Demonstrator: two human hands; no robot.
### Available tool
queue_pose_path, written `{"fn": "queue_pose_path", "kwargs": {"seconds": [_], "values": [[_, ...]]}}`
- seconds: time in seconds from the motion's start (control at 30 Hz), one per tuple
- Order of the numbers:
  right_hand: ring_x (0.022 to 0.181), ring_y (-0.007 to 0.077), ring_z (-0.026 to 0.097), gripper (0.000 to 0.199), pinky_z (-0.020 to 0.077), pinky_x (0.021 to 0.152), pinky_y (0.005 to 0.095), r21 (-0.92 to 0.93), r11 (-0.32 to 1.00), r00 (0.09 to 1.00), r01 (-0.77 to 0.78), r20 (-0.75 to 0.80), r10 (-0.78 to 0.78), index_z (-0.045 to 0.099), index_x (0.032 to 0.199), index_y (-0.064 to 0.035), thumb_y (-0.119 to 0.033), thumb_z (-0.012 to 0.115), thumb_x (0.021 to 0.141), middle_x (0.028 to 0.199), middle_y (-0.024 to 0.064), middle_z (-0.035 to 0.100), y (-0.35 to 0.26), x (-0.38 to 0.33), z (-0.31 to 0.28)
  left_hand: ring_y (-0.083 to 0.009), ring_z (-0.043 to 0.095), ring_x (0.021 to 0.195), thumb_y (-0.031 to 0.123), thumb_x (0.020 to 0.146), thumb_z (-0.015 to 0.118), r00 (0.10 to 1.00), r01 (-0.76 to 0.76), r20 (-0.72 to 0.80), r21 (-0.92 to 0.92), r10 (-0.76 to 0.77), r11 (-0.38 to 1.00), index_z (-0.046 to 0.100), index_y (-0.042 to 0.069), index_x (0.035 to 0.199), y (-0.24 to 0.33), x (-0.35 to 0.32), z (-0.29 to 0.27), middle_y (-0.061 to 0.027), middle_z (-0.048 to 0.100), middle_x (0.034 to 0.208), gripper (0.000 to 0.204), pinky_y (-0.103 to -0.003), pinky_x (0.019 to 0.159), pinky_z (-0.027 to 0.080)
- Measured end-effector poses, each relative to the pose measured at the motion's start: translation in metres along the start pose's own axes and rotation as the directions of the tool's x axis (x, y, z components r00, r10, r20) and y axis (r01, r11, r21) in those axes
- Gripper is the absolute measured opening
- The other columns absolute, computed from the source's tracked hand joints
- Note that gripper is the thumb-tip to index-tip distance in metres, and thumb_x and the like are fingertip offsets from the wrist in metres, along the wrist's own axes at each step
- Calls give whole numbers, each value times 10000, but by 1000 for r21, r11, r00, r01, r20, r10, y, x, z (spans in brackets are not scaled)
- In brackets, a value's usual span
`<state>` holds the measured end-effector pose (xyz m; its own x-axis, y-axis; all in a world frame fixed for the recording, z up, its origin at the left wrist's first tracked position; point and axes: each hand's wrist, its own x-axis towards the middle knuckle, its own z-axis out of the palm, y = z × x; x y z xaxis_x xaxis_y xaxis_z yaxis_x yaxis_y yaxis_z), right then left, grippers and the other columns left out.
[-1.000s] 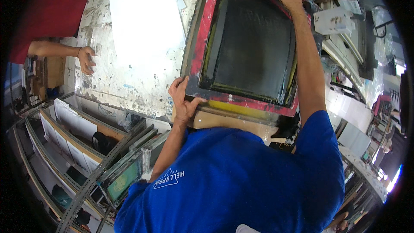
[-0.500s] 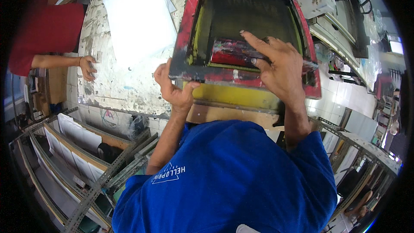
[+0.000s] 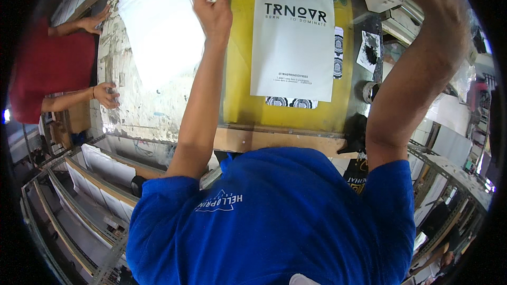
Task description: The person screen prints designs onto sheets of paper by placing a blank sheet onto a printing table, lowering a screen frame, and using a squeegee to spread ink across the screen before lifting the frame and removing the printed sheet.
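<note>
A white sheet [image 3: 293, 47] printed with black lettering lies on a yellow board [image 3: 240, 84] in front of me. Cards with round black patterns [image 3: 338, 66] stick out from beneath its right and lower edges. My left hand [image 3: 214, 8] is raised beyond the board's left side, thumb and fingers apart, with nothing visible gripped in it. My right forearm [image 3: 417, 79] stretches up past the board's right side, and its hand is cut off by the top of the picture. The red-rimmed screen frame no longer covers the board.
A stack of white paper [image 3: 161, 31] lies on the stained table [image 3: 137, 111] to the left. Beside it, a person in a red shirt [image 3: 58, 68] has both hands near the table. At right are an ink-smeared paper [image 3: 364, 62] and racks.
The screen frame has gone from over the board, uncovering the printed sheet. Both my arms have reached farther away, and my right hand has left the squeegee. The other person's second hand now shows.
</note>
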<state>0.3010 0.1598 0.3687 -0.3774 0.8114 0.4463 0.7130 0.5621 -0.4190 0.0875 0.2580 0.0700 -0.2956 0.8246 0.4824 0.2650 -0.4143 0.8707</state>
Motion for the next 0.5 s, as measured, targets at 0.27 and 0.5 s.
{"fn": "queue_pose_path", "kwargs": {"seconds": [0.27,0.5], "values": [[709,179,688,457,568,674,333,-109,987,986,120,-102,-131,715,1177,68,-167,655,790,882,188,756,23,17,1,-364,646,1046,340,838,800,904,-231,420,628,-74,743,768,196,1121,-132,0,75,-81,703,1168,319,-447,925,511],[721,192,686,431,563,701,329,-163,963,959,214,-152,-239,729,1161,55,-182,651,808,887,187,756,31,19,7,-299,720,882,279,850,786,843,52,406,590,-352,805,786,180,993,-128,0,73,-75,763,989,173,-423,785,566]]}}
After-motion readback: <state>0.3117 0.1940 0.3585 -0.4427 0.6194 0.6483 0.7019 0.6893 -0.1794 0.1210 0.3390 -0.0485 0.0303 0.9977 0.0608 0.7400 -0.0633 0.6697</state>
